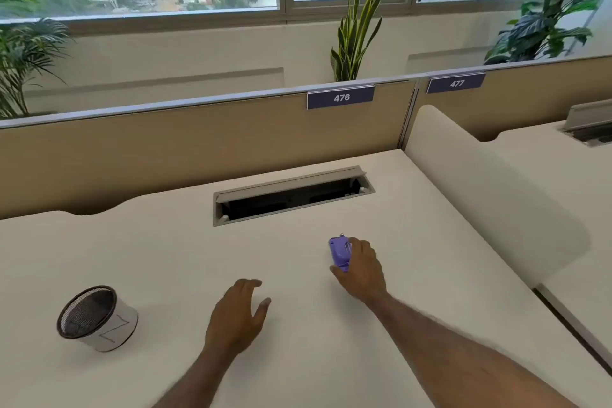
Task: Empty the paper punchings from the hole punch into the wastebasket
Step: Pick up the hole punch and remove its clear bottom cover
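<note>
One mesh wastebasket (96, 318) shows nothing inside; right hand (362, 270) grips the hole punch (340, 253), left hand (236, 316) spread

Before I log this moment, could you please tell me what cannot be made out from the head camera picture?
- Hole punch: its right side and underside, hidden by the right hand; any punchings inside cannot be seen.
- Wastebasket: its bottom is too dark to tell whether it holds anything.
- Cable slot in the desk: its contents are lost in shadow.
- Left hand: its palm faces down, hidden.

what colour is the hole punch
Purple, seen in the head view: hole punch under the right hand.
</note>
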### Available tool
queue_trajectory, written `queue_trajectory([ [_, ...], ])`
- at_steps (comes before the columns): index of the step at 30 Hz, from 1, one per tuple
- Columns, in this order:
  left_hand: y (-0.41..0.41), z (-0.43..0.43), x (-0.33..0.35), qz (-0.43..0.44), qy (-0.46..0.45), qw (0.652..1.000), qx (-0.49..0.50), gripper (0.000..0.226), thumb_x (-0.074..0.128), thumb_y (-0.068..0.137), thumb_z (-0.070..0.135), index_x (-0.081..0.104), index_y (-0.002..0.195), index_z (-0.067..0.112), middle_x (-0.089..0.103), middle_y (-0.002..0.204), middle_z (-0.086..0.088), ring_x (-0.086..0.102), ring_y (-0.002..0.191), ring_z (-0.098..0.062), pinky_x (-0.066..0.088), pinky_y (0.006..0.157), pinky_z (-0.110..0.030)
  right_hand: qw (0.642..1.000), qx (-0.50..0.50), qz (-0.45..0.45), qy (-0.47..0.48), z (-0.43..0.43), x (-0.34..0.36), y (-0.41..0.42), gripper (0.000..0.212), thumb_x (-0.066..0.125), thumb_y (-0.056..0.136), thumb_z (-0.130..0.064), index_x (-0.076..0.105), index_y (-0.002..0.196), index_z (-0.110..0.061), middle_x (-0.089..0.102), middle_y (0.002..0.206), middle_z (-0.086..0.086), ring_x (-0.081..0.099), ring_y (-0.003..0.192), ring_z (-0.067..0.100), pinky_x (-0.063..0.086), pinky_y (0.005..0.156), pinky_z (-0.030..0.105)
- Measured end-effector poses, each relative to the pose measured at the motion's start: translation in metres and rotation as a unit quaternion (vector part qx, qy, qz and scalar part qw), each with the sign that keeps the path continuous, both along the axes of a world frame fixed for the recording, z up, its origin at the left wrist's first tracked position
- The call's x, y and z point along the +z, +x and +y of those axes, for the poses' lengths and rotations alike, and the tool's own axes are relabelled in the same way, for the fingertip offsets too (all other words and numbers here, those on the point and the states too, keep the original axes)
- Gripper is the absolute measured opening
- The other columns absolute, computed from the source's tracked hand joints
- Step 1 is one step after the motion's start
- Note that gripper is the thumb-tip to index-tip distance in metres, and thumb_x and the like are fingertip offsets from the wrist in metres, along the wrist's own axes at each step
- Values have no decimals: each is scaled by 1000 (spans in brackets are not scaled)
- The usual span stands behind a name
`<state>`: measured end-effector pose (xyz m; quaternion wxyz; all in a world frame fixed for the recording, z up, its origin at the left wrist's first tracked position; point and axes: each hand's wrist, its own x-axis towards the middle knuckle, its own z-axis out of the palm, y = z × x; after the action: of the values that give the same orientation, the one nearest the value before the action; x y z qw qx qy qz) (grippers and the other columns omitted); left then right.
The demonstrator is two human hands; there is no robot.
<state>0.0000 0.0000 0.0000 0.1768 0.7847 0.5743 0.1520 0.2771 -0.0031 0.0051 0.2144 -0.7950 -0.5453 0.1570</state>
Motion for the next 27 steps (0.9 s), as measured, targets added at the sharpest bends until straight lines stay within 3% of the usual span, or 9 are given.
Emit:
queue_trajectory([
  [8,19,6,-11,-19,5,999,-28,37,52,91,47,57,122,27,61,122,13,59,111,-12,49,82,-27,998,-13,-23,-54,15,-11,-4,79,66,82,-47,28,142,-11,47,131,9,47,118,27,44,95,39],
  [13,31,4,-17,-27,13,999,-44,36,51,92,47,57,122,28,60,120,15,59,110,-8,48,81,-24,999,-17,-32,-36,15,-20,-5,65,62,88,-34,32,140,-12,53,127,8,49,113,25,48,91,35],
  [17,37,2,-18,-39,10,998,-47,36,51,91,47,56,122,29,60,120,16,58,110,-6,48,80,-23,999,-29,-21,-37,19,-20,-4,59,61,84,-26,37,137,-12,58,117,7,49,104,24,49,79,34],
  [23,39,2,-19,-45,15,998,-51,37,51,91,47,55,123,29,61,119,15,59,109,-7,48,80,-24,996,-51,70,33,20,-18,1,56,64,76,-24,46,128,-14,63,101,7,58,86,26,52,69,36],
  [25,39,2,-19,-48,15,998,-49,37,52,91,48,56,123,29,61,119,16,59,109,-6,48,81,-24,989,-58,121,56,21,-17,5,48,65,74,-23,52,120,-17,63,88,4,59,72,22,51,59,32],
  [27,39,1,-19,-50,14,997,-48,37,52,91,48,55,122,30,61,119,16,58,109,-6,49,81,-24,969,-90,217,80,21,-17,7,31,66,72,-23,60,103,-20,60,72,-3,54,59,16,45,49,19],
])
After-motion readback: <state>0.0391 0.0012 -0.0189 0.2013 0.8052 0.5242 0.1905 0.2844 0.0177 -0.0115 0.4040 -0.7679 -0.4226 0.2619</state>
